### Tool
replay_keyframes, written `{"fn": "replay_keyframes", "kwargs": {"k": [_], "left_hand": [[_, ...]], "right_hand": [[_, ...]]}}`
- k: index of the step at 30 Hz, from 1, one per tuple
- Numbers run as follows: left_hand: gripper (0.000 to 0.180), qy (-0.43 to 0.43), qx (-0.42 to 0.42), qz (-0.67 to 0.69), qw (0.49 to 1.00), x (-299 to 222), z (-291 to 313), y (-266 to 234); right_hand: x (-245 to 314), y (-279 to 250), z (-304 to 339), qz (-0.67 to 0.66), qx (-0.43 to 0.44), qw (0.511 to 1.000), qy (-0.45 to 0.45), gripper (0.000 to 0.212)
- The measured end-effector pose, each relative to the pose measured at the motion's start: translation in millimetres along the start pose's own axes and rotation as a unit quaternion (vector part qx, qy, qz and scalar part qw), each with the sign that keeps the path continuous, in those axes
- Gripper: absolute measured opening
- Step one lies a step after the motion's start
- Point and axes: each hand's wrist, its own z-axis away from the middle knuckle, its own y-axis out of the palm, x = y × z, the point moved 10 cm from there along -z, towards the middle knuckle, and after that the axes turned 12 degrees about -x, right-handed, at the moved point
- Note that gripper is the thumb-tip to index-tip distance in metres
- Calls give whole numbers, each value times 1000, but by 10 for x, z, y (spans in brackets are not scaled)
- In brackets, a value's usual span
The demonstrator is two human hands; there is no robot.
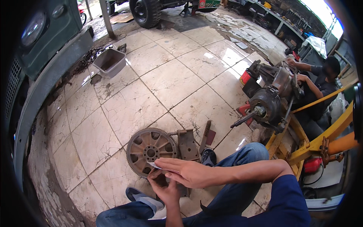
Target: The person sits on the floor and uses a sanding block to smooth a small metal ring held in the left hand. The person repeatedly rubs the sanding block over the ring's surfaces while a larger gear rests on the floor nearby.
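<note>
In front of my knees, my left hand (169, 193) grips a small brown metal piece (160, 180), mostly covered by my fingers. From the right, my right hand (194, 174) presses a thin pale sheet (152, 165) over the top of that piece; only the sheet's edge shows past the fingertips. Just beyond both hands, a rusty toothed flywheel (168, 146) lies flat on the tiles. Beside it is a brown metal bracket plate (187, 143) with holes. A narrow brush (206, 133) and a small dark-red square (211, 137) lie to its right.
A grey plastic basin (110, 62) stands at the far left near a vehicle's bumper (56, 72). At right, another person (315, 81) handles a large axle assembly (270, 94) beside a yellow stand (325, 140). A truck wheel (145, 12) stands at the back.
</note>
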Motion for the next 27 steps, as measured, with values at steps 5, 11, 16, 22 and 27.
{"fn": "replay_keyframes", "kwargs": {"k": [5, 11, 16, 22, 27], "left_hand": [[30, -141, -77, 9, 987, 127, -46, -145], [39, -49, -2, -32, 998, 112, 69, -18], [41, -91, -22, -71, 993, 63, -40, -61], [40, -143, -47, -69, 986, 32, -48, -19], [36, -19, 2, -34, 999, 9, 115, 33]], "right_hand": [[-91, 49, 19, 12, 12, 1000, 2, 48], [-228, 28, -35, -75, 46, 987, 133, 48], [-231, 64, -4, -66, 55, 989, 117, 48], [-264, 54, 15, -65, 41, 991, 109, 46], [-220, 84, -23, -65, 87, 983, 145, 47]]}}
